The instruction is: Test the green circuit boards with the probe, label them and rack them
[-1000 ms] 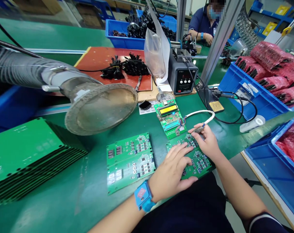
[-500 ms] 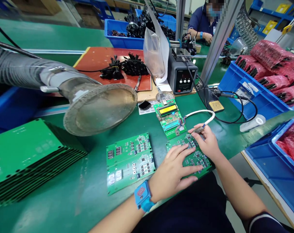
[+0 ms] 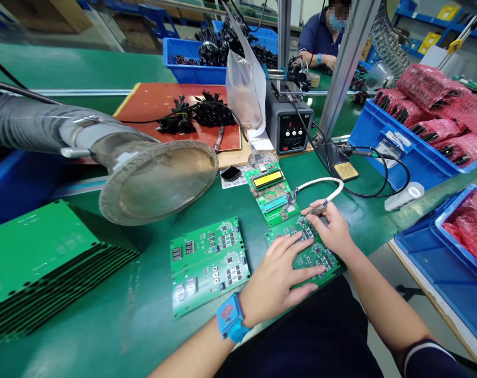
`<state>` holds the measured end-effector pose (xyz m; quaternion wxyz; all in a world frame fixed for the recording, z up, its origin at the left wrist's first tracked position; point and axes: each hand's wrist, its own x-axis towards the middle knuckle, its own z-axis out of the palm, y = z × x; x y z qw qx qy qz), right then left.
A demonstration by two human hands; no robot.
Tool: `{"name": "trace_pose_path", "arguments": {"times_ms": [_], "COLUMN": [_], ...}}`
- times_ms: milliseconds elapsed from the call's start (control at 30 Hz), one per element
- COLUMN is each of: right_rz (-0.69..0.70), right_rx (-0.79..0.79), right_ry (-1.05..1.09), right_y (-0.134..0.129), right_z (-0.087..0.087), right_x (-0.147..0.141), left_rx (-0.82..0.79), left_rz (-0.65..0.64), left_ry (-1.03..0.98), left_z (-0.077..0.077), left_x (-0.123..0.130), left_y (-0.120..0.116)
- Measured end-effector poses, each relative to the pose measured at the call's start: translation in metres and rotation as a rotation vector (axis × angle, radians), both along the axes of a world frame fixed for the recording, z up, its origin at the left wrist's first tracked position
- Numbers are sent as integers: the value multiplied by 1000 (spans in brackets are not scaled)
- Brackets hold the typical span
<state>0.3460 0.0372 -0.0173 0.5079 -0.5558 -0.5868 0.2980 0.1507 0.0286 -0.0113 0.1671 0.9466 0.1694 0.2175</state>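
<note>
My left hand (image 3: 280, 278) lies with fingers spread across a green circuit board (image 3: 329, 265), covering much of its left side. At that board's upper edge, my right hand (image 3: 333, 228) pinches the taped end of a white-sleeved cable (image 3: 328, 181). The tip of that end is partly hidden by the fingers and sits against or just over the board. The cable runs to a smaller green board with a yellow display (image 3: 267, 179). To the left lies another circuit board (image 3: 207, 268) with digit displays, flat and untouched.
A stack of green boards (image 3: 37, 252) stands at left under a fume-extraction hood (image 3: 159, 181). Behind are a soldering station (image 3: 291, 126) and an iron stand (image 3: 341, 163). Blue bins with pink-wrapped packs (image 3: 431, 113) stand at right. A co-worker (image 3: 319, 39) sits across the bench.
The camera view has shifted slightly, so the whole scene sits a little further left. Both hands keep the same position on the board.
</note>
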Motion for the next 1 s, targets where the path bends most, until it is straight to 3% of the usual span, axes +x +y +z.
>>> {"name": "trace_pose_path", "arguments": {"times_ms": [167,333,467,1000], "right_rz": [16,7,27,33], "right_rx": [-22,-81,-140,-157], "right_ry": [51,32,-54,-128], "right_y": [-6,-38,-57,-62], "right_z": [10,22,21,21], "right_x": [3,12,16,13], "left_rx": [-1,-21,-24,-35], "left_rz": [4,4,5,6], "left_ry": [-9,-28,-8,-15], "left_z": [-1,0,1,2], "left_x": [0,0,0,1], "left_y": [0,0,0,-1]}}
